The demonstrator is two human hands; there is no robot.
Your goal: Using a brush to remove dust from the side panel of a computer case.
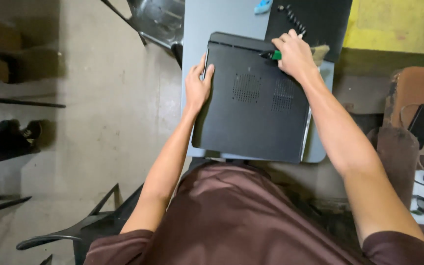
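- My left hand (198,87) grips the black computer case's (256,105) left edge, steadying it on the surface (199,29).
- My right hand (294,55) is closed around a green-handled screwdriver (273,55) at the far edge.
- Judging: working a rear screw; next needs the tip kept seated.

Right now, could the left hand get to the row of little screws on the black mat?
Probably not easily. The left hand grips the black case's left edge, while the screws lie beyond the far right corner, past the right hand holding a green-handled tool.
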